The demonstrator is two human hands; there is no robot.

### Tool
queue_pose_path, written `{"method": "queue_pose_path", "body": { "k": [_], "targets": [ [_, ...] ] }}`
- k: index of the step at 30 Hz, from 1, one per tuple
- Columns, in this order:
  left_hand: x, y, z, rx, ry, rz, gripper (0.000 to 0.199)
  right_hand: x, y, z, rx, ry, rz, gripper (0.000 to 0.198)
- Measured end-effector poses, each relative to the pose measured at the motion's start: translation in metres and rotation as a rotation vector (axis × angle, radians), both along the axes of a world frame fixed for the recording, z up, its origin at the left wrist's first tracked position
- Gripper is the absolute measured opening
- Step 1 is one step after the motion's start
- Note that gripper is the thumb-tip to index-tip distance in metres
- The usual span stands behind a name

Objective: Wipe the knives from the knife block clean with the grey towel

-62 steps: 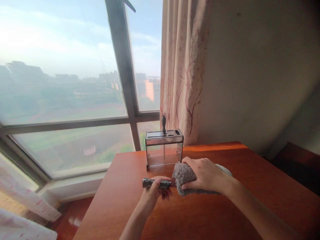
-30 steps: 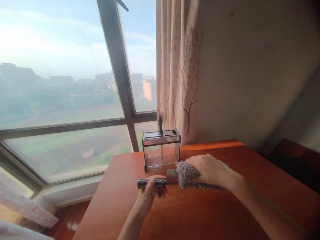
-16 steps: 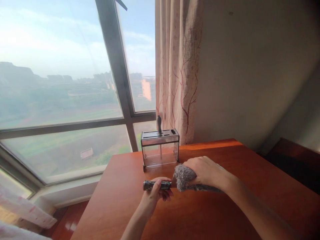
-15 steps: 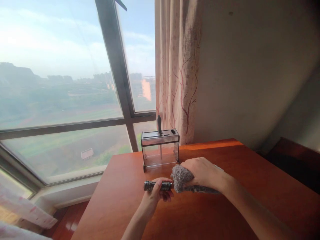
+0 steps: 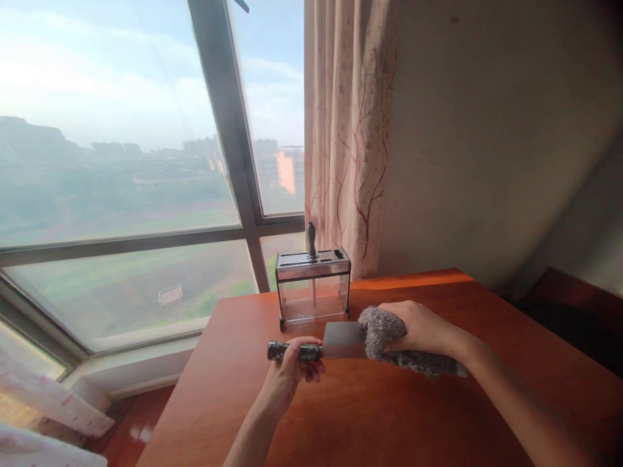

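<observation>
My left hand (image 5: 294,366) is closed round the dark handle of a cleaver (image 5: 343,340), whose broad blade points to the right above the table. A fluffy grey cloth (image 5: 382,331) wraps over the blade, with my right hand (image 5: 421,327) gripping it there. The part of the blade near the handle shows bare; most of the rest is hidden under cloth and fingers. Just beyond the blade stands a clear knife block (image 5: 314,269) with a slotted top. A dark-handled tool (image 5: 311,240) sits upright in one slot, its thin rod visible through the clear side.
The reddish-brown wooden table (image 5: 311,421) extends beneath both hands. Behind it are a large window with a dark frame (image 5: 250,230) and a patterned curtain (image 5: 345,143). A plain wall (image 5: 477,149) rises at the right.
The cloth and my right hand have slid right along the blade, baring the part near the handle. My left hand has shifted slightly left with the cleaver.
</observation>
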State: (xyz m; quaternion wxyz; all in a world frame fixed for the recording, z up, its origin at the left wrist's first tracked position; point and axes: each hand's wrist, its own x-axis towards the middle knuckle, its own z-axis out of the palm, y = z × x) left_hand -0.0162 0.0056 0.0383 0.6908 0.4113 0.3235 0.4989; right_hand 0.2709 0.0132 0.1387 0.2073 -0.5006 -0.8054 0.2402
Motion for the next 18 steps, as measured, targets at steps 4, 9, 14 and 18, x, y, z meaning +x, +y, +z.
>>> {"method": "queue_pose_path", "body": {
  "k": [4,9,14,18],
  "targets": [
    [-0.004,0.001,0.001,0.003,-0.017,-0.012,0.046,0.02,0.001,-0.013,-0.113,0.311,0.021,0.046],
    [0.002,0.003,-0.002,-0.057,-0.138,0.032,0.042,0.025,0.001,-0.045,-0.115,0.666,-0.179,0.05],
    [0.008,0.005,-0.006,-0.129,-0.265,0.114,0.04,-0.006,-0.004,-0.083,-0.199,1.13,-0.449,0.043],
    [0.002,0.007,-0.004,-0.131,-0.239,0.145,0.039,-0.016,-0.007,-0.095,-0.242,1.167,-0.464,0.041]
  ]
}}
